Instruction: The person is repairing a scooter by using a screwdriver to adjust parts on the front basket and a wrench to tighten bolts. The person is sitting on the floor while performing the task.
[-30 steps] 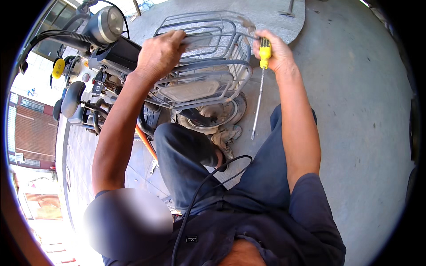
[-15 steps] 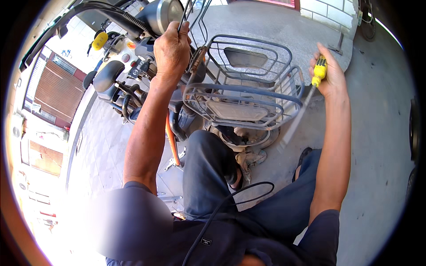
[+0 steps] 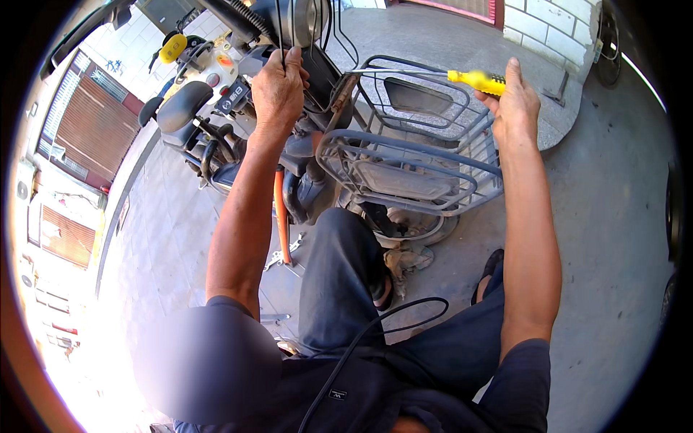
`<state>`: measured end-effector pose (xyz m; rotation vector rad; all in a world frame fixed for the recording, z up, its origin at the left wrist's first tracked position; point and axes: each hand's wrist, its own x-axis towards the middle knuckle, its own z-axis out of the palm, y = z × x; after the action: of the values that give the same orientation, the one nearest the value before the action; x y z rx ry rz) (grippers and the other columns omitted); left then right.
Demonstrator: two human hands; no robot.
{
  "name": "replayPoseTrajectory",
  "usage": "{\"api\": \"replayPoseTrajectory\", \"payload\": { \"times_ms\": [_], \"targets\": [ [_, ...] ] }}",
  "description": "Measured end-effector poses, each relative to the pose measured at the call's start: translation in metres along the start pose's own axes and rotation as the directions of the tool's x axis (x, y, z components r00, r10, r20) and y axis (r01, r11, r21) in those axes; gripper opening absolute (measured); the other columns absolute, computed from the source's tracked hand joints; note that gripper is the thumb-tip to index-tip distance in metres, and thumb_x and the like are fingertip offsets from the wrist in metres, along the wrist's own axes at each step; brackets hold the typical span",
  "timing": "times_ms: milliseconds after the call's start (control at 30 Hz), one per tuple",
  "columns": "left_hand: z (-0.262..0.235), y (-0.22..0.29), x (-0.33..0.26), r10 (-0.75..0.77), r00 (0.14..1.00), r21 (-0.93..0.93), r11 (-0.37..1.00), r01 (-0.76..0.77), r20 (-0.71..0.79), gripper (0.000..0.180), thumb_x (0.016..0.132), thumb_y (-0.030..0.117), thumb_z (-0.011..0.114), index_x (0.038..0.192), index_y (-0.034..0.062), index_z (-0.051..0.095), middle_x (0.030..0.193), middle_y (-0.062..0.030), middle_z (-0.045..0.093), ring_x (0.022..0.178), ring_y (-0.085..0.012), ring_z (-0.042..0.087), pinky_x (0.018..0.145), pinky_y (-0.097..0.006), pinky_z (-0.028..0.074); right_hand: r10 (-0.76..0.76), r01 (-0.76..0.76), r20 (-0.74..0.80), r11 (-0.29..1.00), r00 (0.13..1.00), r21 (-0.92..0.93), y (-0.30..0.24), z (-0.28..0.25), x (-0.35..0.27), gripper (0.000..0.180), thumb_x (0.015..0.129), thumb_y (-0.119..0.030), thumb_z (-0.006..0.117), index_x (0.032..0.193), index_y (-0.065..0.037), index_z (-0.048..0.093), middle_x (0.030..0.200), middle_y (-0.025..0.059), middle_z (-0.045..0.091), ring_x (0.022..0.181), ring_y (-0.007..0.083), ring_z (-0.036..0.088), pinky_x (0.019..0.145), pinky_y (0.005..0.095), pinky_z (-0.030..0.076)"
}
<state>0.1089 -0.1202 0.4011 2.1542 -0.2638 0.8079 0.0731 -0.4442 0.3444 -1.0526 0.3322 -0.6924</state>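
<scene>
My left hand [image 3: 278,97] is closed around thin black cables [image 3: 281,36] beside the round headlight [image 3: 307,22] of a two-wheeler. In my right hand [image 3: 517,108] is a screwdriver [image 3: 476,81] with a yellow handle, held nearly level. Its long metal shaft runs left above the far rim of a grey wire basket [image 3: 393,180]. The tip reaches the upper end of a rusty bracket [image 3: 343,94] at the basket's left side; whether it touches cannot be made out. My fingers cover part of the handle and cables.
An orange-handled tool [image 3: 281,216] stands left of my knee, by a wrench [image 3: 276,258]. A crumpled cloth [image 3: 408,260] lies below the basket. Another scooter with a black seat [image 3: 185,105] is at left. Behind the basket is a raised stone step [image 3: 469,43]. A black cable [image 3: 354,339] crosses my lap.
My right hand has swung the screwdriver from pointing down to lying level, its tip now at the bracket. The basket and headlight appear shifted slightly right. My left hand keeps its grip.
</scene>
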Motion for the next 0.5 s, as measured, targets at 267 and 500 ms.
{"api": "replayPoseTrajectory", "payload": {
  "times_ms": [267,500],
  "targets": [
    [-0.01,-0.022,-0.017,-0.055,0.994,0.058,0.997,0.05,0.091,0.046,0.106,0.046,0.058,0.102,0.001,0.067,0.084,-0.006,0.071,0.074,-0.0122,0.07,0.066,-0.028,0.053,-0.327,0.374,0.189,0.86,0.926,-0.348,-0.033,0.068,-0.012,0.048,0.102,-0.042,0.064,0.107,0.006,0.063,0.082,0.016,0.069,0.071,0.0249,0.073,0.06,0.0343,0.061],
    [-0.004,-0.024,-0.022,-0.074,0.988,-0.016,0.997,0.076,0.132,0.049,0.105,0.05,0.056,0.101,0.0018,0.066,0.082,-0.0053,0.07,0.074,-0.0117,0.068,0.065,-0.028,0.054,-0.688,0.743,0.3,0.543,0.661,-0.392,-0.053,0.137,0.009,0.042,0.097,-0.039,0.071,0.095,0.002,0.07,0.075,0.0181,0.071,0.07,0.0303,0.071,0.066,0.0405,0.054]
  ]
}}
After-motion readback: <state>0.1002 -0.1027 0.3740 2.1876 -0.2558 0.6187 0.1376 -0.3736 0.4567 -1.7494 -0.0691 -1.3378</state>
